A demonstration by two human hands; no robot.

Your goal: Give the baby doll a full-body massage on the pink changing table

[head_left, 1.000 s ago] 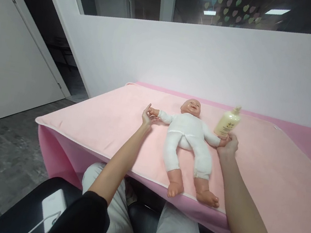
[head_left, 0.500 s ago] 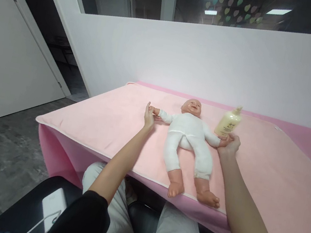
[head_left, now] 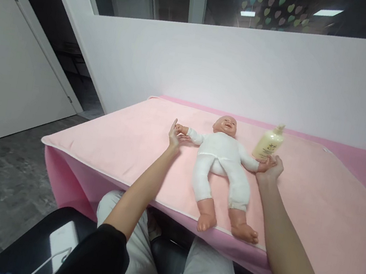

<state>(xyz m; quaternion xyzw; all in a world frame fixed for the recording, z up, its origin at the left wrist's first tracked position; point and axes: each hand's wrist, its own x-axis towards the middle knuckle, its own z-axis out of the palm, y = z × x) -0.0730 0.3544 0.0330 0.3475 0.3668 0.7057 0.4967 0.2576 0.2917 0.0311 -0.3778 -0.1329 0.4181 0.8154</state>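
Observation:
A baby doll (head_left: pixel 219 150) in a white cloth suit lies face up on the pink towel (head_left: pixel 125 141), its arms spread to both sides. At the doll's hand on the left, my left hand (head_left: pixel 174 138) holds on, fingers under its wrist and one digit pointing up. My right hand (head_left: pixel 273 170) has its fingers curled round the doll's other hand. Just behind my right hand stands a pale yellow pump bottle (head_left: pixel 269 142) with dark print. The doll's bare feet lie near the towel's front edge.
Pink cloth (head_left: pixel 69 178) hangs over the table's front left corner. A white wall (head_left: pixel 215 72) with a window above closes off the back. On a black chair (head_left: pixel 34 233) at the lower left lies a white device (head_left: pixel 62 241) with a cable.
My hands shift very slightly at the doll's hands, with the digits of my right hand raised a little. The doll and bottle stay where they were.

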